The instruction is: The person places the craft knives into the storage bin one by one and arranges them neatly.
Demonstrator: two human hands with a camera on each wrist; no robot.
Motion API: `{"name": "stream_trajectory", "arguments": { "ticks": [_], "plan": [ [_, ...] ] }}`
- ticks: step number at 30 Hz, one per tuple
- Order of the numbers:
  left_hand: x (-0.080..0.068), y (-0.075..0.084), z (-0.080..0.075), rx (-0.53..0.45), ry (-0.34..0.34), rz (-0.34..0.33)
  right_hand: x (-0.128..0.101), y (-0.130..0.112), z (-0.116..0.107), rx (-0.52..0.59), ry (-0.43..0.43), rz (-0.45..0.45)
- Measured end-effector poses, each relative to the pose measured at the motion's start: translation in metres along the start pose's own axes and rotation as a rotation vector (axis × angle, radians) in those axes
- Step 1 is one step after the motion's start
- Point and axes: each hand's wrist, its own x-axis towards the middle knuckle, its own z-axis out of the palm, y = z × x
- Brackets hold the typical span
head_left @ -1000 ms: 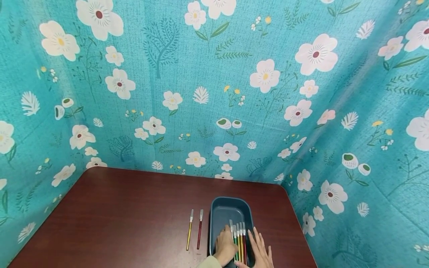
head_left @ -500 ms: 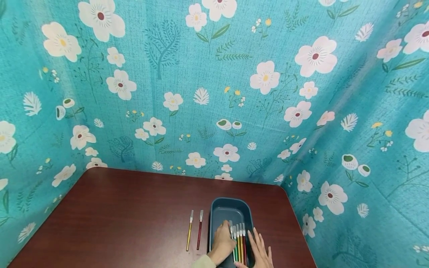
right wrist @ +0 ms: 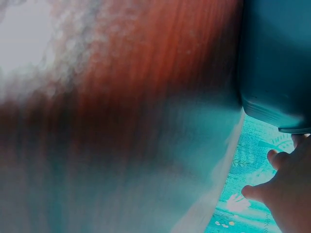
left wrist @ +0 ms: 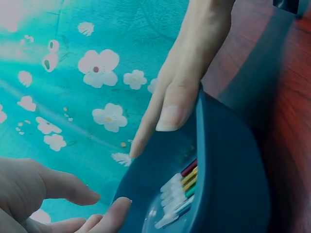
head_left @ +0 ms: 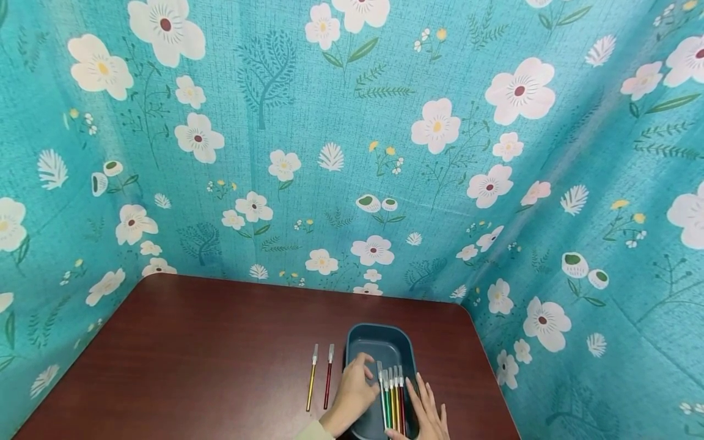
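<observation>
Several craft knives with clear caps [head_left: 393, 394] lie side by side along the right of a dark blue tray [head_left: 379, 330]; their handles are silver, green, gold and red. Over the tray's left half is my left hand [head_left: 354, 388], thumb and fingers apart with nothing between them, just left of the silver craft knife [head_left: 382, 391]. My right hand [head_left: 426, 410] rests on the tray's right rim, fingers extended, thumb near the handle ends. In the left wrist view, that thumb [left wrist: 176, 109] overlaps the rim above the capped knives [left wrist: 177, 191].
Two more craft knives lie on the dark red-brown table [head_left: 209, 354] left of the tray, one gold [head_left: 311, 379] and one red [head_left: 329, 377]. A turquoise flowered cloth [head_left: 330, 201] hangs behind the table and along its sides.
My left hand has come away from the silver craft knife, moving a little left, and its fingers have spread. The right hand and the tray stay in place.
</observation>
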Motion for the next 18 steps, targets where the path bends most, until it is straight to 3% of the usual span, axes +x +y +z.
{"name": "stream_trajectory", "arguments": {
  "ticks": [3,8,13,18],
  "plan": [
    [-0.001,0.001,-0.009,-0.017,0.016,0.023,0.001,0.017,0.012,-0.055,0.049,-0.075],
    [-0.005,0.001,-0.025,-0.035,0.067,0.054,0.001,0.027,0.02,-0.063,0.093,-0.127],
    [-0.009,-0.003,-0.039,-0.042,0.093,0.031,-0.001,0.013,0.01,-0.025,0.061,-0.082],
    [-0.011,-0.012,-0.05,0.037,0.155,-0.007,0.001,-0.002,-0.002,0.006,-0.043,0.0]
  ]
}}
